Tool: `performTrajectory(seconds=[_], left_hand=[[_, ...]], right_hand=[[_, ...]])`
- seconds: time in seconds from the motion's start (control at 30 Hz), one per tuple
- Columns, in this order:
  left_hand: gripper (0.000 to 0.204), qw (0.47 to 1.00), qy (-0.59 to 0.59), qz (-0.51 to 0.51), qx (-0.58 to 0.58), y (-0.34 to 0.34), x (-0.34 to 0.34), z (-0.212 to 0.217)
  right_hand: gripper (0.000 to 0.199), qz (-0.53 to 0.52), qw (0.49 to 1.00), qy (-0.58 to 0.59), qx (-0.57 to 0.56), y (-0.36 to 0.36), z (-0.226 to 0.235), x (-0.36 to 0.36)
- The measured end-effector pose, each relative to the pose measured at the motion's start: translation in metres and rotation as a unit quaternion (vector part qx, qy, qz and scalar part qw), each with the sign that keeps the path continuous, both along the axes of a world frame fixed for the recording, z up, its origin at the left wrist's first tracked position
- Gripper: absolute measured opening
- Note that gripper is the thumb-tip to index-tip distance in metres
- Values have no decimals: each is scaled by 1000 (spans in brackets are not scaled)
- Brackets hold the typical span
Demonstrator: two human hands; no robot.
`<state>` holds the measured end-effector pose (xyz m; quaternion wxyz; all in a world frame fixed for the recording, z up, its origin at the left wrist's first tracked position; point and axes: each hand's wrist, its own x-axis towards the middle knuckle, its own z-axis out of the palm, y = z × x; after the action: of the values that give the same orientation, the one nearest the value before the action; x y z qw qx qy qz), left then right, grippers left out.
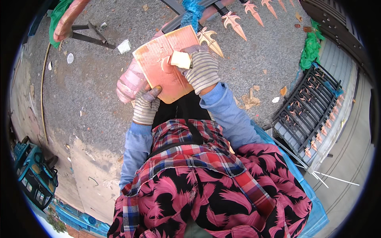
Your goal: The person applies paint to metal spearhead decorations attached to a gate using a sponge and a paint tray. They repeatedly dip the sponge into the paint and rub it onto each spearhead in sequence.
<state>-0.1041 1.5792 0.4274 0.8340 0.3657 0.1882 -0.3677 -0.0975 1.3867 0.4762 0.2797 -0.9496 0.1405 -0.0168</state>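
Observation:
My left hand (146, 104), in a grey-striped knit glove, grips the lower left edge of a piece of cardboard (174, 81) with the thumb on top. Pinkish-orange paint covers much of the cardboard's face. In my right hand (203, 69), gloved alike, is a small cream-coloured sponge block (181, 60), held against or just over a wet-looking smear of paint; contact is hard to tell. Just beyond the cardboard, a pale gold spearhead finial (210, 41) points toward me. Beside it stand several copper-pink finials (234, 25) on a dark metal railing.
A pink-wrapped roll (130, 83) lies under the cardboard's left side. Blue netting (192, 14) is tied round the railing. At right, a black fence panel (309, 104) with pink tips rests near green netting (312, 49). Left stands a teal machine-like object (35, 170). Scraps litter the gravelly ground.

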Motion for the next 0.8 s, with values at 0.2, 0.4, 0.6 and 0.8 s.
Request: performTrajectory(seconds=[0.2,0.4,0.6,0.8], left_hand=[[38,999,40,31,-15,-3,-4,-4],[43,993,46,108,17,0,1,3],[52,993,-2,107,49,1,9,8],[43,993,-15,112,41,-1,10,15]], right_hand=[[31,78,993,-50,-71,-8,-9,-14],[27,-32,998,-52,-18,-46,-10,-31],[37,-195,976,95,10,-115,-74,-17],[40,-108,948,245,-170,-117,-92,-1]])
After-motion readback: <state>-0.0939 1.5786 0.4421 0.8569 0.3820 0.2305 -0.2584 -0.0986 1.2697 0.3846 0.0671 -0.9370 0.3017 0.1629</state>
